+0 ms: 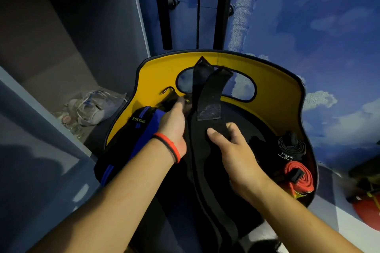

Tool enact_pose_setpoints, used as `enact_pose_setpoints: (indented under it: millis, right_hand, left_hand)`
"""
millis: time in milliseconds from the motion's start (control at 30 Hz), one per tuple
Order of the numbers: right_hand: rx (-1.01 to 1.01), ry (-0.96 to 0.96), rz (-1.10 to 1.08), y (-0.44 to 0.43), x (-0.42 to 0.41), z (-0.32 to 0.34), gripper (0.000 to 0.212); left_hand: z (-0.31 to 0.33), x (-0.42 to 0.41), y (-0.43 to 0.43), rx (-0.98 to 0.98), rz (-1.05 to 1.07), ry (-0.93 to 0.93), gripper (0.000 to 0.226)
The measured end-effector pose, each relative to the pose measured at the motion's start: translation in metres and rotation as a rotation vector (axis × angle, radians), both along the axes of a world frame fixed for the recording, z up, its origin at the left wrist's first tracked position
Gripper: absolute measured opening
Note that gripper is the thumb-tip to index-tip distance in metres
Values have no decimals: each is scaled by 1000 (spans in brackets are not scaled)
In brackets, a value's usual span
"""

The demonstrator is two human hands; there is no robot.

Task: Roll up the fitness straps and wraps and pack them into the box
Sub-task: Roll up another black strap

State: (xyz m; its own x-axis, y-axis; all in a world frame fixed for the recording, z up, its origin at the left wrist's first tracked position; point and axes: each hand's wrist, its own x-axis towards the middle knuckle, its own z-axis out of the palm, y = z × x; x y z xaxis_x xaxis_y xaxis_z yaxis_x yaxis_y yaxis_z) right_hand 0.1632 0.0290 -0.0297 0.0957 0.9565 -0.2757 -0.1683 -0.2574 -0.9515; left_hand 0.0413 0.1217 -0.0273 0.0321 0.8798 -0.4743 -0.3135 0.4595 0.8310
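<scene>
Head view: soft, floppy black wrap (206, 90) is draped across the yellow box (267, 92), pinched by the right hand (236, 154). Left hand (174, 129) is blurred, so its grip can't be told. Probably best rolled from the velcro end (208, 112).

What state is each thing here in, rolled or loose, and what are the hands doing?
yellow box: open, partly packed.
black strap: rolled, inside the box.
red strap: rolled, inside the box.
long black wrap: unrolled, end lying up the box wall.
blue-edged wrap: loose, over the box's left rim.
right hand: fingers pinch the long black wrap.
left hand: reaching into the box, blurred; grip unclear.
</scene>
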Motion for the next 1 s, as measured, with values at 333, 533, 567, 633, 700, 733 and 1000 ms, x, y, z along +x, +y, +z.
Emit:
enact_pose_setpoints:
  millis: [333, 533, 567, 633, 700, 733, 1000]
  right_hand:
    - [47, -470, 0, 12, 9, 3, 24]
    - [109, -383, -76, 18, 10, -8, 24]
    - [110, -383, -71, 19, 10, -12, 24]
    - [92, -378, -54, 20, 12, -18, 26]
    - [59, -351, -44, 22, 15, -25, 31]
    - [38, -346, -42, 23, 16, -28, 34]
    - [-1, -325, -122, 41, 35, -63, 28]
  left_hand:
    - [-16, 14, -22, 285, -264, 394, 50]
    - [-21, 28, -32, 317, -214, 337, 22]
    - [-21, 28, -33, 325, -200, 341, 21]
    - [-24, 31, -31, 336, -186, 362, 20]
    - [-31, 34, -28, 331, -186, 397, 17]
    - [-34, 36, -26, 333, -189, 406, 12]
    - [-66, 49, -13, 176, -190, 280, 16]
